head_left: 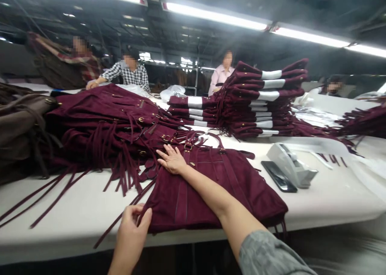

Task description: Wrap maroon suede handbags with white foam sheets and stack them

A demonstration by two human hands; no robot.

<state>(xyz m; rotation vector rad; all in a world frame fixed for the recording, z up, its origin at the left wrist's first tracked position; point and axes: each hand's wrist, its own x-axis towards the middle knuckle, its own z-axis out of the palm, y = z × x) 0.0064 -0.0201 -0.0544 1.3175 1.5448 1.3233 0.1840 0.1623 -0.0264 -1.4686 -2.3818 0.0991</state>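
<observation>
A burgundy suede handbag [205, 198] lies flat before me at the table's front edge, its handles and buckles pointing away. My left hand [132, 220] pinches the bag's near left corner between thumb and fingers. Stretched across the bag, my right arm ends in my right hand [171, 159], which rests with spread fingers on the bag's upper left part by the straps. Thin burgundy fringe strips [120, 170] hang from a heap of similar bags [102, 106] just left of my right hand. Some long strips trail over the table beside my left hand.
On the white table [60, 210], a tape dispenser [291, 164] and a dark phone-like object [279, 176] sit to the right. Behind stands a tall stack of burgundy bags with white bands [265, 94]. Grey-brown bags [21, 126] lie at left. Several people work across the table.
</observation>
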